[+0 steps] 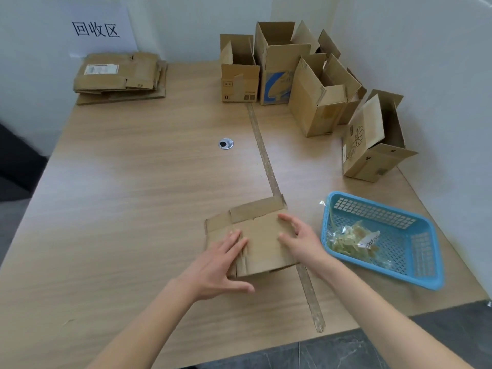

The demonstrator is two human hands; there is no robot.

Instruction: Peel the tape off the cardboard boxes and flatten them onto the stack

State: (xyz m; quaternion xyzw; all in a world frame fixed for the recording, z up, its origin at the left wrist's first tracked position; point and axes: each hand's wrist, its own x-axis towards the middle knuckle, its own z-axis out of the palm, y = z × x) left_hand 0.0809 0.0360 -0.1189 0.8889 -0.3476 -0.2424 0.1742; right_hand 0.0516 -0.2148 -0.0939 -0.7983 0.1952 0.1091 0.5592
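We pressed one collapsed box (pixel 262 241) flat on the table (pixel 133 182), left hand (pixel 221 265) and right hand (pixel 298 241) both open-fingered, gripping nothing. Stack (pixel 121 75) lay far-left; several upright boxes (pixel 314 83) remained untouched.

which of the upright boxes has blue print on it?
The tall open box at the back, second from left; its front face carries a blue graphic, the others are plain brown.

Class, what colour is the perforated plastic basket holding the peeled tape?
Light blue. The basket shows in the head view, at the table's right.
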